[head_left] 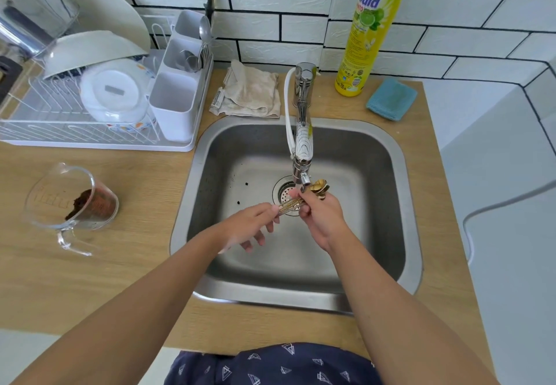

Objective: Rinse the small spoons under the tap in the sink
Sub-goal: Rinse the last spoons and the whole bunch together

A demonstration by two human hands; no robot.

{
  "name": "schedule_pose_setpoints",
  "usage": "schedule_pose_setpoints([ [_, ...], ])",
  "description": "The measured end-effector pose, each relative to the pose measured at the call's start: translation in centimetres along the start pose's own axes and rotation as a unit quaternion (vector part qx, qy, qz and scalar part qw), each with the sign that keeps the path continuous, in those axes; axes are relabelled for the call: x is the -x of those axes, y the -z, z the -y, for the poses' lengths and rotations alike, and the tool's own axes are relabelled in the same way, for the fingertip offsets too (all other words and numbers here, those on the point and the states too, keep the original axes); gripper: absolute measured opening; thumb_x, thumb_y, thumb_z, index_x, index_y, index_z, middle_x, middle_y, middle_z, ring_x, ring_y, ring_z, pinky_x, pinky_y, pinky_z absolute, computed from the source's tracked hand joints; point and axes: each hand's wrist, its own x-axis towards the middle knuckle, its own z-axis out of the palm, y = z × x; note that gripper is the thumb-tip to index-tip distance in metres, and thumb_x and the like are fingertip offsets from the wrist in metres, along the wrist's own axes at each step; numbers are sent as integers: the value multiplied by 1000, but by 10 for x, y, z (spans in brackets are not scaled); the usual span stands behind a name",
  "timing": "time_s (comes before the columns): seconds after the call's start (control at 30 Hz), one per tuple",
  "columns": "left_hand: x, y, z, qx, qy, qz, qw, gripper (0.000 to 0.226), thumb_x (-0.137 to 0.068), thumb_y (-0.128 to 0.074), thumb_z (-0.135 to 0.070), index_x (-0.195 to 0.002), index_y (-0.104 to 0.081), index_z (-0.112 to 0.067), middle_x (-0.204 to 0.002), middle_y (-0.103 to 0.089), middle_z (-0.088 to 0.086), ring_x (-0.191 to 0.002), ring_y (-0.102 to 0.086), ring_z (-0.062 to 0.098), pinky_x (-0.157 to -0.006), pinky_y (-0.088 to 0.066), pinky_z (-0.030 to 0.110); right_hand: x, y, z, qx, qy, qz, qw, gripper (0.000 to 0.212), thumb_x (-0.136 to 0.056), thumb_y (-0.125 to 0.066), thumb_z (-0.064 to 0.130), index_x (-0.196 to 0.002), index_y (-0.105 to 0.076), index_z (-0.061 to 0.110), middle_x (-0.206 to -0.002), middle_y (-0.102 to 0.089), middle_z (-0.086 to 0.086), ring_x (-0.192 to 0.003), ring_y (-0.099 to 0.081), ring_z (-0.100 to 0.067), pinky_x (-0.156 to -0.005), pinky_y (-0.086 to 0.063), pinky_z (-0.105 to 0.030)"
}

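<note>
A bunch of small spoons (319, 188) is held under the tap (304, 150) over the sink (192, 192), pinched at the handles by the left hand (249, 228) and gripped by the right hand (320, 219).

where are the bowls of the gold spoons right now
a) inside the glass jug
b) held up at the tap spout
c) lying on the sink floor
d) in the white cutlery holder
b: both hands, left hand and right hand, hold the small spoons with their bowls right at the spout of the tap, above the sink drain.
</note>
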Motion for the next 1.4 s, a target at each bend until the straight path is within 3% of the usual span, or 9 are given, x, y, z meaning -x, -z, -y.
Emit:
schedule_pose_setpoints([
  [0.13, -7, -2, -4, 48, -25, -9, 998, 37, -103, -41, -48, -92, -54, -16, -71, -39, -2, -48, -26, 9, -42, -18, 23, 2, -8, -2, -48, 15, 11, 999, 13, -102, -63, 10, -108, -71, 2, -88, -79, -5, -49, -43, -3, -50, -40, -16],
  [0.43, -32, -14, -22, 161, 8, -69, 985, 45, -100, -39, -55, -97, -64, -18, -80, -68, -1, -54, -53, 12, -52, -40, 25, -4, 16, 26, 56, 91, -48, 993, 40, -104, -60, 19, -71, -82, 23, -78, -77, 2, -53, -44, -5, -53, -44, -16],
  [0.63, -54, -39, -64, 346, 15, -120, 931, 19, -99, -50, -8, -86, -64, -9, -70, -65, 3, -57, -64, 14, -57, -56, 22, 0, 35, 41, -30, 122, -100, 987, 23, -103, -60, 17, -84, -72, 15, -92, -80, -8, -56, -45, -4, -51, -43, -13],
  [0.77, -63, -47, -72, 248, 9, -160, 955, 20, -97, -49, -4, -102, -67, 3, -71, -64, 8, -51, -58, 13, -52, -50, 23, 6, 37, 48, -36, 135, -100, 985, 18, -104, -59, 17, -90, -69, 12, -92, -80, -7, -58, -43, -4, -53, -42, -13],
  [0.93, -43, -30, -57, -19, -45, -22, 999, 38, -103, -36, -41, -88, -63, -17, -79, -74, 1, -70, -64, 13, -64, -45, 28, 11, 36, 49, 14, 102, -32, 994, 27, -104, -59, 13, -82, -75, 15, -91, -78, -8, -63, -45, -8, -56, -45, -14],
  [1.03, -29, -10, -49, 39, 7, 101, 994, 40, -99, -41, -54, -104, -63, -22, -96, -71, 3, -87, -70, 18, -65, -54, 30, 12, 28, 45, 63, 61, 60, 994, 34, -102, -59, 14, -76, -80, 15, -87, -76, -6, -64, -41, -9, -57, -43, -14],
  [1.13, -15, -1, -41, 62, 22, 183, 981, 45, -97, -43, -61, -115, -55, -22, -91, -61, 5, -69, -66, 18, -46, -47, 25, 9, 13, 37, 73, 26, 118, 990, 27, -102, -59, 14, -88, -82, 13, -89, -71, -8, -56, -41, -7, -59, -45, -19],
  [1.27, 1, 4, -21, 101, 17, 179, 979, 32, -98, -50, -52, -92, -52, -20, -70, -41, -6, -50, -25, 9, -38, -19, 20, 1, 3, 28, 97, 20, 92, 991, 21, -103, -55, 5, -105, -72, 17, -105, -70, -16, -53, -47, -4, -58, -45, -19],
  [1.4, 20, 8, 4, 173, 43, 108, 978, 30, -101, -49, -46, -88, -41, -20, -68, -38, -6, -52, -18, 11, -38, -15, 19, -3, 8, 26, 85, 23, 16, 996, 49, -98, -62, 10, -137, -44, 33, -91, -70, 2, -55, -53, -6, -57, -47, -20],
])
